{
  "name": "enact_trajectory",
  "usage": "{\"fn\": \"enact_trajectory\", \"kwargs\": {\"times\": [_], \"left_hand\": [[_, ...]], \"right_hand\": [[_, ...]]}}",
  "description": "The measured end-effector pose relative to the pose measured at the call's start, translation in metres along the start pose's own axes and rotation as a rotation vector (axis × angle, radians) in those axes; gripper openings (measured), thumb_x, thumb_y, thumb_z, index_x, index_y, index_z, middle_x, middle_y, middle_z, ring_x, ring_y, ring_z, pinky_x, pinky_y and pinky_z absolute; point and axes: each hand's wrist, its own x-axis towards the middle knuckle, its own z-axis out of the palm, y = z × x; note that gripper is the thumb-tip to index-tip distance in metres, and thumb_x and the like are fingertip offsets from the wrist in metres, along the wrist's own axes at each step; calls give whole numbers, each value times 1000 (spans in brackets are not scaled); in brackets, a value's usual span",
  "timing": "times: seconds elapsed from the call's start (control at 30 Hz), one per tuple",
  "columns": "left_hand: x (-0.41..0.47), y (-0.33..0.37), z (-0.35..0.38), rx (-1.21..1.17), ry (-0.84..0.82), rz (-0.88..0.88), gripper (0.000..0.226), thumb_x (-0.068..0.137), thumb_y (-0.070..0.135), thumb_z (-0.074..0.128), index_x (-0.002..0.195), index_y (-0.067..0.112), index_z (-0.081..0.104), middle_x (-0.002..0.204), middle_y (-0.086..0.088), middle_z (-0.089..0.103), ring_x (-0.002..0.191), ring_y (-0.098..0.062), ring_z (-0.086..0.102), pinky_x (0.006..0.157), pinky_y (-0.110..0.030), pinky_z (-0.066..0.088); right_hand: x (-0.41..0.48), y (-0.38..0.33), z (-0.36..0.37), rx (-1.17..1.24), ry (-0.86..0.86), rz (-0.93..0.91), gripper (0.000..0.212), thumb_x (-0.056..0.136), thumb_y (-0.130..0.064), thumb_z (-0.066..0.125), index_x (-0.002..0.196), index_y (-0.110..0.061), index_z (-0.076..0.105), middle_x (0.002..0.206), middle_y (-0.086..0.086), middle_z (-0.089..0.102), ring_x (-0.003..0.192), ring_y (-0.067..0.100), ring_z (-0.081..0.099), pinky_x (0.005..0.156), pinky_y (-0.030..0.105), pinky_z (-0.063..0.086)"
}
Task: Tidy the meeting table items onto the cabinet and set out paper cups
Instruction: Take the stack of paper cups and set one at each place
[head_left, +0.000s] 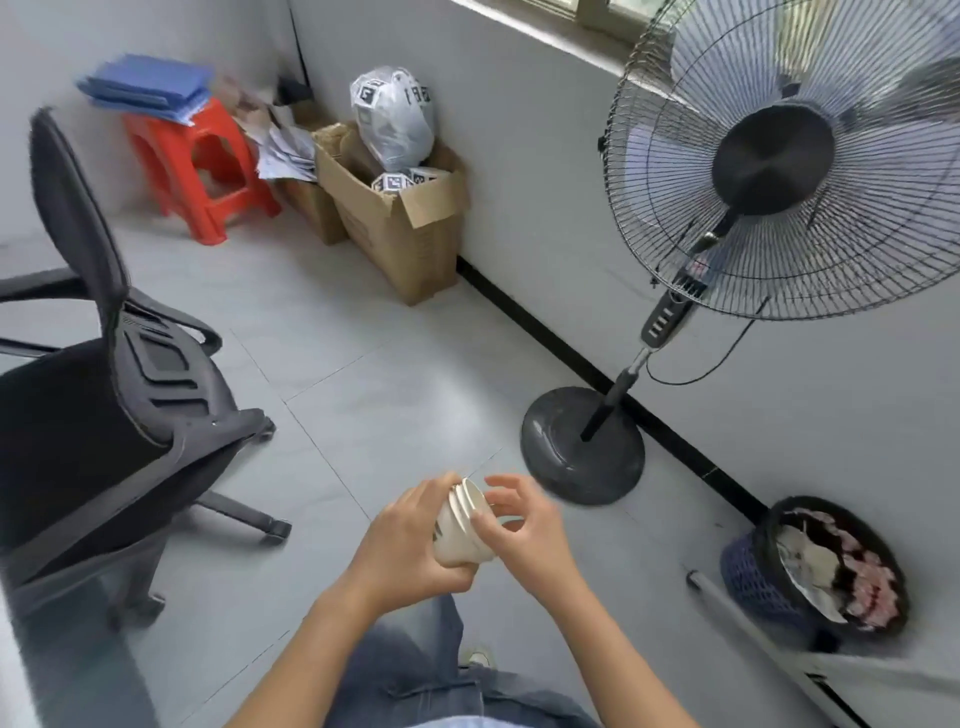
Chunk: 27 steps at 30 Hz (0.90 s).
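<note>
A stack of several nested white paper cups (460, 525) lies on its side in front of me, rims pointing away. My left hand (405, 545) grips the stack round its base end from the left. My right hand (524, 530) pinches the rim of the outermost cup with thumb and fingers. Both hands are held above the tiled floor, over my jeans. No table or cabinet is in view.
A black office chair (104, 405) stands at the left. A standing fan (779, 171) with its round base (582, 447) stands by the wall on the right. A dark waste basket (821, 566) sits at the lower right. Cardboard boxes (400, 228) and a red stool (197, 166) fill the far corner.
</note>
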Motion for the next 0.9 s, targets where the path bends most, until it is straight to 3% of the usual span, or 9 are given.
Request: {"fn": "enact_trajectory", "kwargs": {"times": [0.27,0.37,0.47,0.63,0.7,0.8,0.9], "left_hand": [[88,-46,-50,-37,49,-142,78,50,50,55,123,31,34,93,30,39,90,-9,48,73,-15,36],[139,-68,-84,-24,42,-113,81,50,54,50,125,29,34,94,22,42,88,-7,47,68,-8,33],[182,-91,-128,-15,87,-110,79,50,55,48,123,29,35,96,22,43,87,-5,45,67,-4,31],[227,-142,-186,-10,199,-164,74,56,49,57,123,32,34,101,24,42,95,-2,42,75,-10,31],[237,-157,-199,-10,229,-197,72,59,44,62,123,31,34,104,24,42,99,-2,44,80,-15,32],[252,-174,-213,-22,258,-234,71,63,41,66,125,30,33,107,24,42,98,1,41,78,-8,30],[276,-191,-231,-20,282,-280,74,59,48,59,126,28,34,111,19,47,104,-5,45,81,-11,33]], "right_hand": [[120,-36,23,-68,-116,1,28,63,-38,59,88,-42,47,90,-14,61,87,6,60,74,19,48],[177,-60,35,-46,-110,1,28,70,-33,63,95,-33,51,97,-1,64,88,10,61,70,18,48],[234,-92,56,-46,-112,-23,29,74,-29,66,100,-24,54,97,0,65,89,6,61,66,15,49],[313,-137,106,-83,-169,-89,25,79,-19,66,101,-22,54,96,-1,64,89,6,60,66,12,50],[334,-146,119,-92,-206,-92,26,80,-16,65,102,-22,54,96,-2,63,90,6,60,68,14,51],[364,-157,133,-98,-252,-88,26,79,-15,65,98,-28,54,97,-3,64,91,8,62,73,23,53],[404,-166,150,-113,-314,-100,25,73,-25,67,91,-36,53,97,-2,66,93,10,62,79,28,53]]}}
